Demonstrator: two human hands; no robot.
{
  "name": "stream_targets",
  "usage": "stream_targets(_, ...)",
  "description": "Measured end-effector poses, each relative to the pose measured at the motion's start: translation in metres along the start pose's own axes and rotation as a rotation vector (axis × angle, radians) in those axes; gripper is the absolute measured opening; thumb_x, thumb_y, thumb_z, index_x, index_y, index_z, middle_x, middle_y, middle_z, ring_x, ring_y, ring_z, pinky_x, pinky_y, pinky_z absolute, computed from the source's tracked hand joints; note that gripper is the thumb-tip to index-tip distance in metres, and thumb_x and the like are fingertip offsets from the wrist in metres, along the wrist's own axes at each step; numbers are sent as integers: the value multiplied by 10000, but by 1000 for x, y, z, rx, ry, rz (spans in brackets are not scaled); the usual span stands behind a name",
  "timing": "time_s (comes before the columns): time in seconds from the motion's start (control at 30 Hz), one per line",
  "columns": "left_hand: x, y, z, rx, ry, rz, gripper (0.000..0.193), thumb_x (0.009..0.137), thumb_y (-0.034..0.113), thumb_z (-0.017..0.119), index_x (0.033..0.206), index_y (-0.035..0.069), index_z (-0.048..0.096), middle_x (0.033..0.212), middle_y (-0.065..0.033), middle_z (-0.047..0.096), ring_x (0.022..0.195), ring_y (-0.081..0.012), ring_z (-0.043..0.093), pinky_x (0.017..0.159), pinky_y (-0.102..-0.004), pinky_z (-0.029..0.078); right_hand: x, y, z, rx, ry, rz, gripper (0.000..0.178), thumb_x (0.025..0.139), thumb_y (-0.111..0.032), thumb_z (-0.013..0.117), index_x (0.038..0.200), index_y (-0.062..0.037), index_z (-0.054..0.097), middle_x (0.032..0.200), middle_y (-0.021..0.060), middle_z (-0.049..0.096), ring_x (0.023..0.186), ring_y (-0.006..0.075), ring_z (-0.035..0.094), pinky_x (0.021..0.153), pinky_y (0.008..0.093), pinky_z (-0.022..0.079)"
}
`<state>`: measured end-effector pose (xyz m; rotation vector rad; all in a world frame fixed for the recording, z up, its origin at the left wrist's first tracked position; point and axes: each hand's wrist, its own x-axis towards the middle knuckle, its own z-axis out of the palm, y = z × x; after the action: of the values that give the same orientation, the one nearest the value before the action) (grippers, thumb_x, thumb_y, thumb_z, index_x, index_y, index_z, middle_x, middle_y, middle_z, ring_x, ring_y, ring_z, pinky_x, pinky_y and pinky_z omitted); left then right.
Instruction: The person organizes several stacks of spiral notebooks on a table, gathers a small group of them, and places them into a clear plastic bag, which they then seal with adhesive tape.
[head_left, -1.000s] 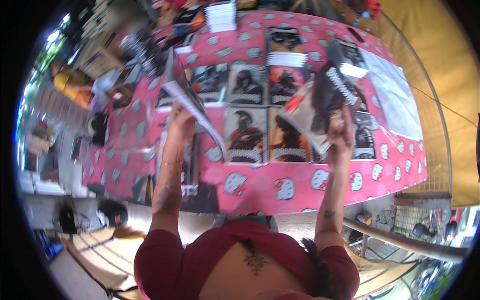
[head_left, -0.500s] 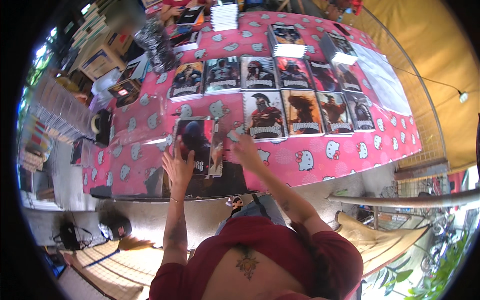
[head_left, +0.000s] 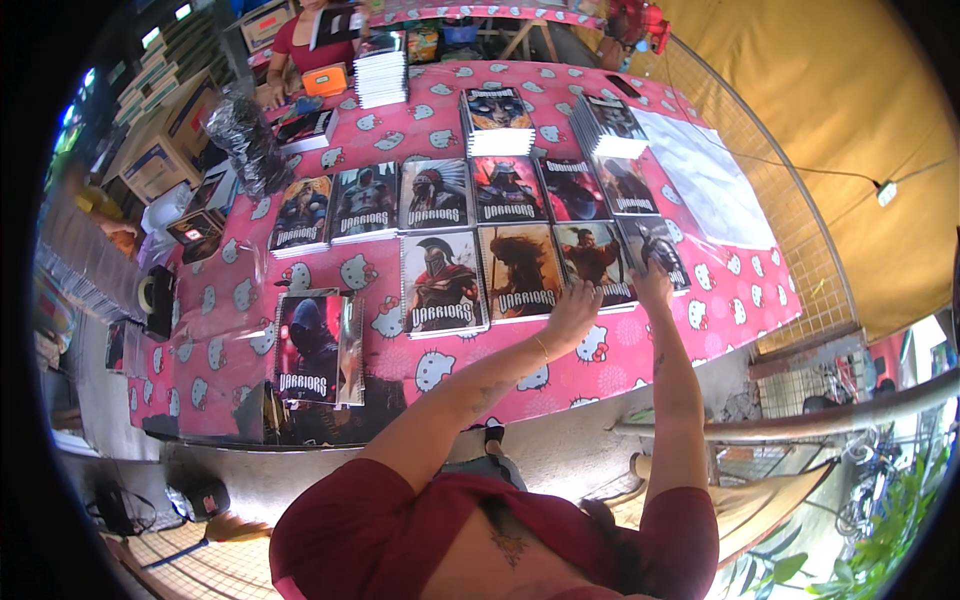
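Observation:
Spiral-bound notebooks with illustrated warrior covers lie in two rows on a pink table [head_left: 720, 340]. My left hand [head_left: 574, 314] reaches across to the right, its fingers stretched over the lower edge of a notebook showing a figure in red [head_left: 592, 258]. Beside it, my right hand [head_left: 653, 286] has its fingers spread on the lower left part of the grey-covered notebook [head_left: 668, 250] at the front row's right end. Neither hand visibly lifts anything. At the table's near left lies a small pile topped by a notebook with a dark hooded figure [head_left: 309, 347], away from both hands.
Taller notebook stacks [head_left: 381, 80] stand toward the back. A black plastic-wrapped bundle [head_left: 246, 140], cardboard boxes [head_left: 165, 140] and a tape dispenser [head_left: 158, 302] are at the left. Clear plastic sheeting [head_left: 700, 175] covers the right side. Another person [head_left: 310, 40] is across the table.
Both hands have left the hooded-figure pile area and moved right to the front row's right end. The view has shifted rightward. The pile now lies uncovered by my hands.

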<state>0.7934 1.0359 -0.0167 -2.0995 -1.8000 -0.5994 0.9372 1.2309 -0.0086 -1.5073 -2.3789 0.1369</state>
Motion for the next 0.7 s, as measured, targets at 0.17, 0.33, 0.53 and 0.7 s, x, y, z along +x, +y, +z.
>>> stream_targets(0.17, 9, -29, -59, -558, 4, -48, 231, 849, 69, 555, 1060, -8, 609, 787, -169, 639, 707, -347, 655, 579, -465, 522, 21, 16, -5, -204, -207, -109, 497, 819, -203, 665, 1285, -82, 543, 952, 234, 684, 906, 423, 667, 776, 507, 537)
stream_targets(0.33, -103, -135, -253, -1202, 370, -801, 209, 872, 126, 705, 1073, 72, 683, 782, 19, 646, 638, -78, 549, 551, -278, 451, -9, -44, -67, 819, 201, -102, 327, 791, -32, 639, 1113, 12, 603, 942, 136, 670, 822, 186, 644, 741, 314, 514)
stream_targets(0.53, -269, -159, -441, -881, 753, -995, 223, 880, 105, 656, 1066, -14, 684, 959, -58, 704, 883, -128, 650, 809, -295, 504, -145, -267, -40, 1048, 89, -281, 312, 828, -45, 678, 1129, -55, 598, 931, 46, 623, 830, 175, 572, 732, 317, 475)
stream_targets(0.7, -325, -145, -420, 174, 501, -591, 423, 836, 41, 661, 1258, 61, 631, 1237, -169, 619, 1094, -254, 620, 888, -348, 505, -225, -429, 13, 705, 111, -1076, 551, 742, 15, 599, 1249, -196, 636, 1127, 112, 592, 1069, 307, 567, 883, 371, 478)
